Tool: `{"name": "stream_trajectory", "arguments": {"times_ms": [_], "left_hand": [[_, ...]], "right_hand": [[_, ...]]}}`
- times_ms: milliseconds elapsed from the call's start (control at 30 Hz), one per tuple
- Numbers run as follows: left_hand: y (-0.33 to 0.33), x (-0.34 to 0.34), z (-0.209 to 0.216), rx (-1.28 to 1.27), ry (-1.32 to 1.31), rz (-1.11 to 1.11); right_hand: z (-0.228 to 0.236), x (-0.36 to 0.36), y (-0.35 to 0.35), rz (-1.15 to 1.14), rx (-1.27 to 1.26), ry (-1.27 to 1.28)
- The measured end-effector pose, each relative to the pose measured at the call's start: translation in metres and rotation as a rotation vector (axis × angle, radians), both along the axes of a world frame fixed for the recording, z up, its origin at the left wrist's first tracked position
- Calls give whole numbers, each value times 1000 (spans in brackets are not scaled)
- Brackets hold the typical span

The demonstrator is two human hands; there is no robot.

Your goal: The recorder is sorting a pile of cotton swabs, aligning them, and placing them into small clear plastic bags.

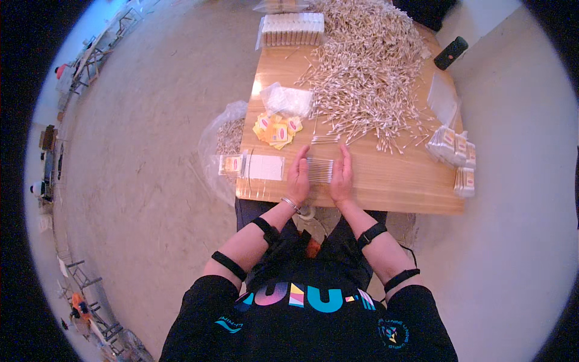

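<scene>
A flat row of cotton swabs (320, 171) lies on the wooden table between my two hands. My left hand (298, 180) stands along its left side, fingers stretched forward. On the opposite side my right hand (342, 180) mirrors it, its fingers also straight and the thumb partly hidden. Just beyond my fingertips is a smaller group of cotton swabs (325, 139). Left of my left hand lie a white rectangular sheet (266, 168) and a filled swab packet (231, 165) at the table's edge. Yellow printed cards (278, 131) are heaped farther back.
A large heap of loose swabs (368, 66) covers the table's far part. Clear plastic bags (291, 101) and bundled swabs (293, 30) sit at the left. Several filled packets (449, 145) line the right edge, near a black cylinder (451, 53). A swab-filled sack (224, 130) stands beside the table.
</scene>
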State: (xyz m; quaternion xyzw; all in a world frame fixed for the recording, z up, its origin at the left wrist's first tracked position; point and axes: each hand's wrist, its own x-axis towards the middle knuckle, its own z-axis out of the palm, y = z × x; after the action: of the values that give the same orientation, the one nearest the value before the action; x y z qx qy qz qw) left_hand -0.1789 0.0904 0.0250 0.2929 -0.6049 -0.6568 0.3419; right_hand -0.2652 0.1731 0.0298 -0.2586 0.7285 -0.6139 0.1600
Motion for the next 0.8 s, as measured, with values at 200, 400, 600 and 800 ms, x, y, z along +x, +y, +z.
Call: {"name": "stream_trajectory", "arguments": {"times_ms": [200,400,600,800], "left_hand": [[-6,2,0,27,-7,-28],[-2,2,-3,14,-25,7],[-4,1,-3,26,13,-25],[1,5,8,-43,-88,-83]], "right_hand": [[1,7,-19,117,-33,45],[7,9,8,339,513,730],[21,16,15,461,796,856],[15,15,12,410,813,830]]}}
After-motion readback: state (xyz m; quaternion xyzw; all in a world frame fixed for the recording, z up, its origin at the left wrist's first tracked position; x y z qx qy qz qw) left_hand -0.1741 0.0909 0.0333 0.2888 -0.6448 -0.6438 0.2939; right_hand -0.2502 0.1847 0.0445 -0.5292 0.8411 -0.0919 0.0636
